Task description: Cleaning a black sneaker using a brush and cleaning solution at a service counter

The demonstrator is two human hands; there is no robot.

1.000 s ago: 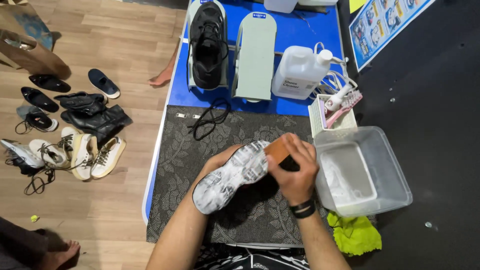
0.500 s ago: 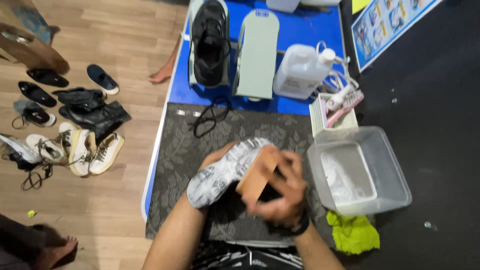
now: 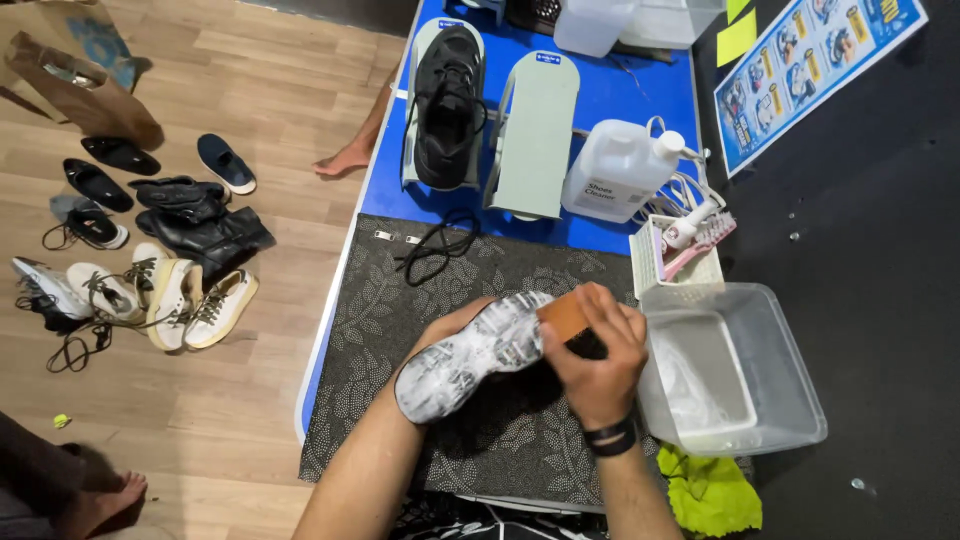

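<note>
Brush on an upturned sole

Right hand grips a wooden brush against the shoe; left hand clasps the shoe from beneath, at nine o'clock of the brush.

Shoe-cleaning workshop. Landmark: blue worktable. On it: two pale green shoe stands, black sneaker on left one; cleaner jug with pump right of stands; patterned mat at near end. Pile of worn shoes on wooden floor left of table.
</note>
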